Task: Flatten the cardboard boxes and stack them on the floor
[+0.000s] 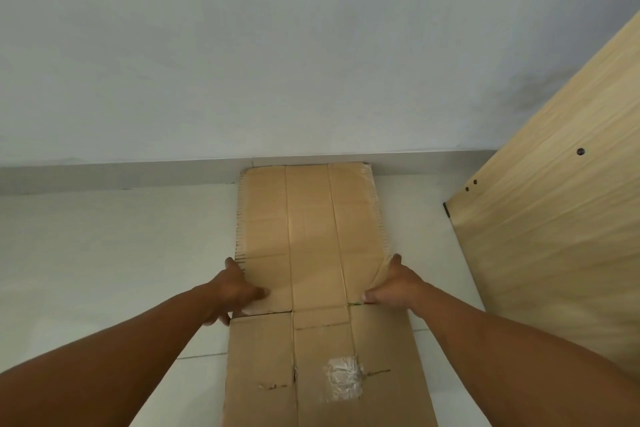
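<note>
I am gripping a flattened cardboard sheet (pixel 304 236), creased and corrugated along its edges, with my left hand (pixel 235 288) and right hand (pixel 394 282) closed on its sides. It is lying over another flat cardboard piece (pixel 322 374) patched with crinkled tape (pixel 343 378), on white floor tiles (pixel 104 253) against a pale wall (pixel 277 45), beside a wood-grain panel (pixel 554 201).

White tiled floor (pixel 104 270), thin grout lines. Plain pale wall (pixel 277 45) at far side, low skirting strip (pixel 121 173) along its base. Light wood-grain panel (pixel 554 218) at right, slanted, few small dark holes (pixel 580 151) in face.
</note>
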`<state>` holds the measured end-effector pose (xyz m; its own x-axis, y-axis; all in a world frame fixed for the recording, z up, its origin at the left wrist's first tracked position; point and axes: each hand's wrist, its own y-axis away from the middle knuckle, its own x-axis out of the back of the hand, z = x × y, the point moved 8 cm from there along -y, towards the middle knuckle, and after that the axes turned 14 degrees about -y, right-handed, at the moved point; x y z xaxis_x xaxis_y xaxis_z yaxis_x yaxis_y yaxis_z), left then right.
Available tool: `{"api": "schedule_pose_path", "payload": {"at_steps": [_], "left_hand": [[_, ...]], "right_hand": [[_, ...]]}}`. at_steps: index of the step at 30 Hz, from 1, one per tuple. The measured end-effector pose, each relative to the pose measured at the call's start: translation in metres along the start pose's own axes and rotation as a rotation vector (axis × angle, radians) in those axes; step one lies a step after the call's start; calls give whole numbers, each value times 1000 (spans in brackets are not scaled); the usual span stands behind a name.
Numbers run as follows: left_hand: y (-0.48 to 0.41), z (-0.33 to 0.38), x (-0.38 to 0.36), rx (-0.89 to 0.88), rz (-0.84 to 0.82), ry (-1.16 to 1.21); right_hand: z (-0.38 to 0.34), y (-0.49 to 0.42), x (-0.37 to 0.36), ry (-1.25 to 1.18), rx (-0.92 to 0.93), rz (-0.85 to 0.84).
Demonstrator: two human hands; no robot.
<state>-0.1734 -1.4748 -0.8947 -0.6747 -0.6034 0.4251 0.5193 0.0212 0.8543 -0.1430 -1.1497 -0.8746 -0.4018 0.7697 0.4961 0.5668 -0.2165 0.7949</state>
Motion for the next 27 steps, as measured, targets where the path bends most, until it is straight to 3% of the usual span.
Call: {"api": "schedule_pose_path", "payload": {"at_steps": [4,7,12,27], "left_hand": [[3,32,11,-121,237,-367],[13,71,0,-310,298,-726],[11,80,-27,-372,142,-1001],[-4,74,-31,-276,127,-1093]], "right_hand": [[-43,1,6,349,293,200],[-84,12,-24,573,557,94],[-92,7,-64,746,506,-111],[-86,-3,-70,726,451,-111]]}}
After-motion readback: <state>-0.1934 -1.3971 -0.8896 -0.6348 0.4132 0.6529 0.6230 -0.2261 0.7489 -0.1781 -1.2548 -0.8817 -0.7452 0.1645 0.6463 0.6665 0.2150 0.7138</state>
